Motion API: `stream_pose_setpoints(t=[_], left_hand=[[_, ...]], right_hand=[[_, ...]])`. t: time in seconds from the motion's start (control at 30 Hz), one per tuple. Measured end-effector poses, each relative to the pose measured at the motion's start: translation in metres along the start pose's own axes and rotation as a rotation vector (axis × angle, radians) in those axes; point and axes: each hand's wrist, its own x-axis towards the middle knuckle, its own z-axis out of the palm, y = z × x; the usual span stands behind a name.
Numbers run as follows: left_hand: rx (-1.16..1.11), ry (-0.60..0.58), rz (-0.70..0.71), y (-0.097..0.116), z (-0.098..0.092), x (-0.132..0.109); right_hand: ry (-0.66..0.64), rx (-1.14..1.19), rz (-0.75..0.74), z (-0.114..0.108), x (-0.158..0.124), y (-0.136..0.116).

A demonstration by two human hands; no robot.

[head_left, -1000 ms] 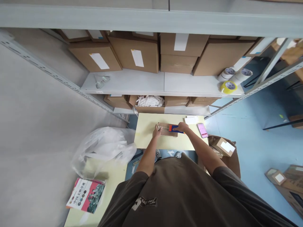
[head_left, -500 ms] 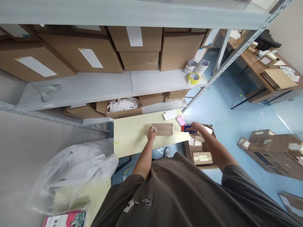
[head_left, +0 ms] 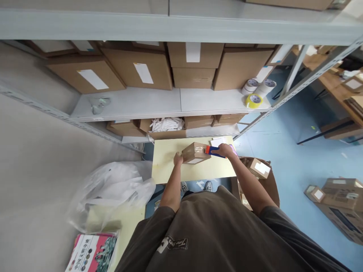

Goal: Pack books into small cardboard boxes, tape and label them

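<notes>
A small brown cardboard box (head_left: pixel 190 152) with shiny tape and a white label is tilted up on the pale yellow table (head_left: pixel 164 170). My left hand (head_left: pixel 178 159) grips its left end, the fingers partly hidden behind the cardboard. In my right hand (head_left: pixel 225 150) is a blue tape dispenser (head_left: pixel 214 152) with an orange-red front. That front meets the box's right end; whether it presses on it I cannot tell. White papers (head_left: pixel 217 141) lie behind the dispenser, and a phone-like pink-purple item (head_left: pixel 233 149) shows partly beside my right wrist.
Ahead stands a grey metal shelf (head_left: pixel 127 104) with large cartons (head_left: pixel 138 70) and a yellow tape roll (head_left: pixel 253 100). An open carton (head_left: pixel 270 189) holding parcels stands by the table's right side. Clear plastic wrapping (head_left: pixel 119 185) and magazines (head_left: pixel 92 251) lie at left.
The box went from lying flat to being turned and tilted up. My right hand brought the tape dispenser leftward to its right end. The view shifted, so the scene sits further right.
</notes>
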Motion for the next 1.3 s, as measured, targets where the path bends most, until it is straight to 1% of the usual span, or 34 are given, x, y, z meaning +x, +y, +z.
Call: stream_pose_setpoints(t=[0.03, 0.07, 0.1, 0.17, 0.2, 0.27, 0.33, 0.4, 0.47, 0.53, 0.67, 0.7, 0.73, 0.77, 0.8, 0.83, 0.87, 0.93, 1.0, 1.07, 1.1, 1.17, 1.27, 1.3], left_hand=[[-0.011, 0.033, -0.020, 0.004, -0.006, 0.002], [-0.036, 0.048, -0.004, 0.008, -0.012, 0.002], [-0.065, 0.037, 0.031, 0.014, -0.016, 0.002], [-0.077, -0.049, 0.092, 0.024, -0.020, 0.000], [-0.053, -0.070, 0.084, 0.028, -0.020, -0.002], [0.013, -0.065, 0.046, 0.032, -0.020, -0.006], [0.077, -0.036, 0.017, 0.033, -0.019, -0.008], [0.121, -0.026, 0.008, 0.033, -0.019, -0.009], [0.145, -0.027, -0.003, 0.033, -0.020, -0.008], [0.160, -0.031, -0.015, 0.034, -0.020, -0.006], [0.153, -0.025, 0.003, 0.035, -0.021, -0.003], [0.148, -0.022, 0.009, 0.034, -0.020, -0.003], [0.144, -0.019, 0.014, 0.033, -0.020, -0.004], [0.143, -0.015, 0.016, 0.032, -0.019, -0.004], [0.144, -0.012, 0.015, 0.031, -0.018, -0.005], [0.148, -0.010, 0.012, 0.031, -0.018, -0.007], [0.154, -0.009, 0.009, 0.030, -0.017, -0.008], [0.170, -0.005, 0.004, 0.028, -0.017, -0.009], [0.186, 0.003, -0.004, 0.027, -0.018, -0.011], [0.199, 0.008, -0.011, 0.027, -0.019, -0.012], [0.205, 0.006, -0.017, 0.027, -0.020, -0.012], [0.218, -0.005, -0.026, 0.026, -0.022, -0.012], [0.219, -0.025, -0.028, 0.026, -0.025, -0.013], [0.213, -0.030, -0.024, 0.026, -0.027, -0.012]], right_hand=[[0.004, -0.015, -0.012, -0.004, 0.000, -0.017], [-0.005, -0.021, -0.034, -0.007, 0.001, -0.034], [-0.025, -0.020, -0.059, -0.008, 0.001, -0.051], [-0.066, -0.014, -0.104, -0.009, 0.000, -0.082], [-0.077, -0.019, -0.122, -0.008, -0.001, -0.095], [-0.079, -0.035, -0.144, -0.006, -0.002, -0.116], [-0.072, -0.041, -0.162, -0.006, -0.001, -0.126], [-0.085, -0.023, -0.187, -0.007, 0.002, -0.123], [-0.104, -0.003, -0.202, -0.009, 0.007, -0.105], [-0.096, -0.006, -0.177, -0.012, 0.011, -0.075], [-0.037, -0.033, -0.025, -0.013, 0.014, 0.001], [-0.030, -0.026, 0.011, -0.011, 0.013, 0.015], [-0.028, -0.017, 0.042, -0.007, 0.013, 0.024], [-0.028, -0.007, 0.064, -0.001, 0.014, 0.027], [-0.032, 0.002, 0.079, 0.006, 0.015, 0.024], [-0.038, 0.011, 0.084, 0.016, 0.017, 0.014], [-0.049, 0.016, 0.079, 0.027, 0.020, 0.000], [-0.083, 0.029, 0.057, 0.053, 0.026, -0.036], [-0.073, 0.022, 0.010, 0.082, 0.030, -0.069], [-0.070, 0.002, -0.015, 0.109, 0.033, -0.087], [-0.079, 0.030, -0.003, 0.121, 0.033, -0.089], [-0.050, 0.082, 0.089, 0.142, 0.033, -0.078], [0.033, 0.173, 0.249, 0.163, 0.030, -0.045], [0.032, 0.201, 0.286, 0.167, 0.029, -0.034]])
